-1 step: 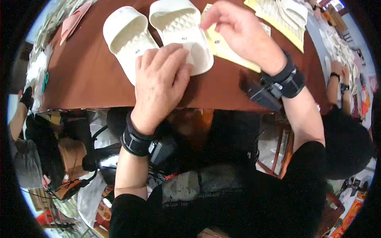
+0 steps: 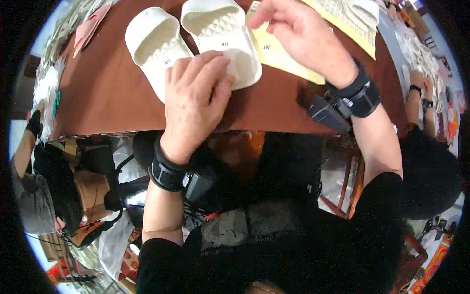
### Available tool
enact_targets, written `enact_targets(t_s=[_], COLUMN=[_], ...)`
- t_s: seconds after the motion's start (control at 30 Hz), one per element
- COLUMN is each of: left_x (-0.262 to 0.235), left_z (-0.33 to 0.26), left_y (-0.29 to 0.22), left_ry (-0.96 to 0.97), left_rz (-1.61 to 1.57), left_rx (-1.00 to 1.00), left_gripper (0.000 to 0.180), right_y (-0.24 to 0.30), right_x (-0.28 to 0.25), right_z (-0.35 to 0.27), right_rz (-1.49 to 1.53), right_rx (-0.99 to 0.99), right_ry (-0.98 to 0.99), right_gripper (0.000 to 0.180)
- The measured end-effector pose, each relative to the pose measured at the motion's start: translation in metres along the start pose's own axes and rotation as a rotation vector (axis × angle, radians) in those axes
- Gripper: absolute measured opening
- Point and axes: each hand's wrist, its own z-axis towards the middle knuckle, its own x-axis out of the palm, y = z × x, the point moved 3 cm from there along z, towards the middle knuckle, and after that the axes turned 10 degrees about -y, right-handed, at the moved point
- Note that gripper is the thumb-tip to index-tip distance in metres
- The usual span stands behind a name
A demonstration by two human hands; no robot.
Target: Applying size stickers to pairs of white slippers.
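Observation:
Two white slide slippers, a left one [image 2: 169, 54] and a right one [image 2: 234, 41], lie side by side on the brown tabletop, each with small dark print on its footbed. My left hand [image 2: 193, 90] rests over their heel ends, fingers loosely bent and spread, with nothing seen in them. A pale, clear-looking oval patch shows on the right slipper's heel. My right hand [image 2: 308, 41] hovers over a yellow sheet [image 2: 289, 66], its fingers bent and apart. One fingertip comes close to the right slipper's edge; whether it touches is unclear.
Another yellow printed sheet [image 2: 342, 22] lies at the far right under a white slipper [image 2: 364, 12]. Pink material [image 2: 90, 29] is at the far left, near clear plastic bags [image 2: 46, 83]. Other people's arms [image 2: 24, 147] show at both sides. The brown table's [image 2: 112, 108] front edge runs before me.
My right hand has shifted slightly to the right. The slippers and sheets sit a little higher and further left in the picture. My left hand stays on the slippers.

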Motion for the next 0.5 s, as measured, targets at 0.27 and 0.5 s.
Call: enact_targets(t_s=[0.27,0.5], left_x=[-0.035,-0.060], left_z=[-0.025,-0.080], left_y=[-0.006,-0.026], left_ry=[-0.214,0.013], left_rz=[-0.321,-0.097], left_rx=[-0.417,-0.179], left_gripper=[0.017,0.018], right_y=[-0.010,-0.032], right_x=[-0.070,-0.121], right_z=[-0.019,-0.038], right_rz=[-0.054,0.148], right_rx=[0.113,0.124], right_ry=[-0.183,-0.490], right_gripper=[0.022,0.021])
